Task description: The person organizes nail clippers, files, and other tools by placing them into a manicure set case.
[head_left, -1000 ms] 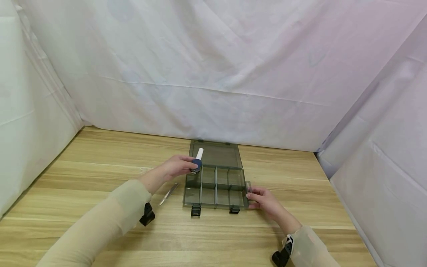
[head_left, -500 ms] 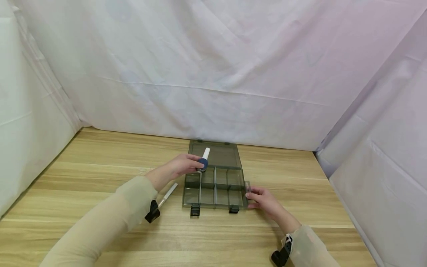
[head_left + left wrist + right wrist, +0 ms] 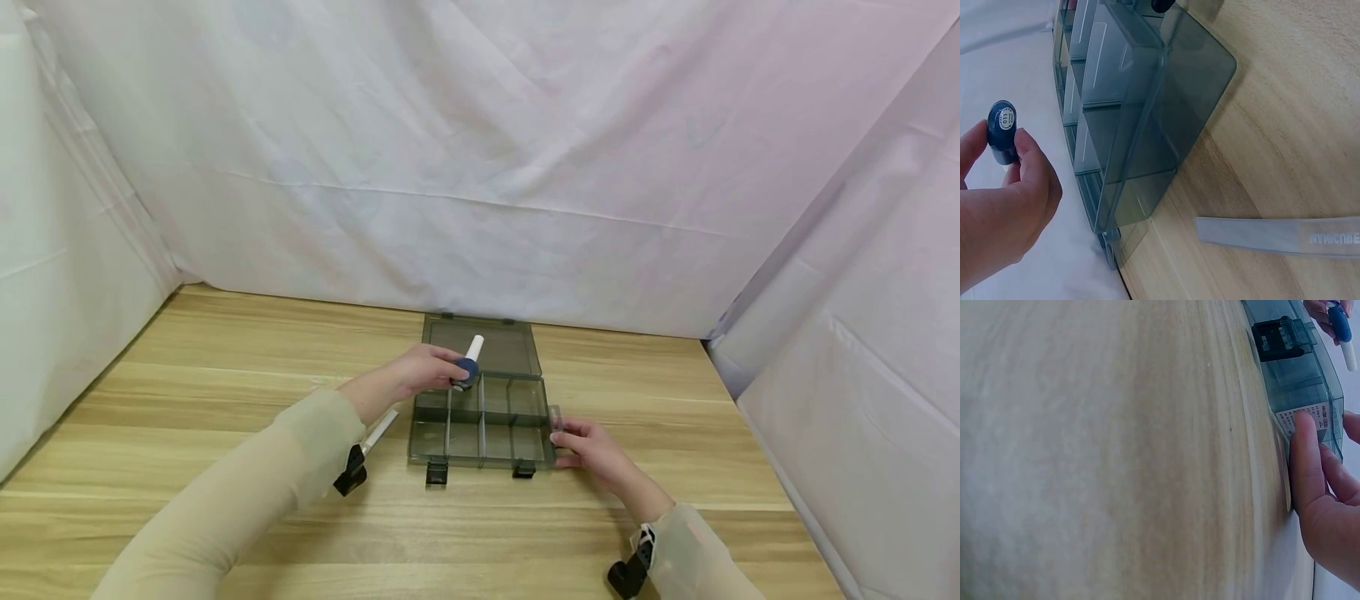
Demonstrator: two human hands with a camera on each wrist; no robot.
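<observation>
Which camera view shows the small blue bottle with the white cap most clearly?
The head view: the blue bottle shows whole, white cap included, pinched by the left hand above the organizer box. The left wrist view shows only its blue base with a label; the right wrist view shows it small at the frame's corner.

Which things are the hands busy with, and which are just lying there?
In use:
- little blue bottle with a white cap, pinched in the left hand over the box
- open grey box with compartments, its right side touched by the right hand

Lying about:
- flat pale strip on the table, left of the box, untouched
</observation>
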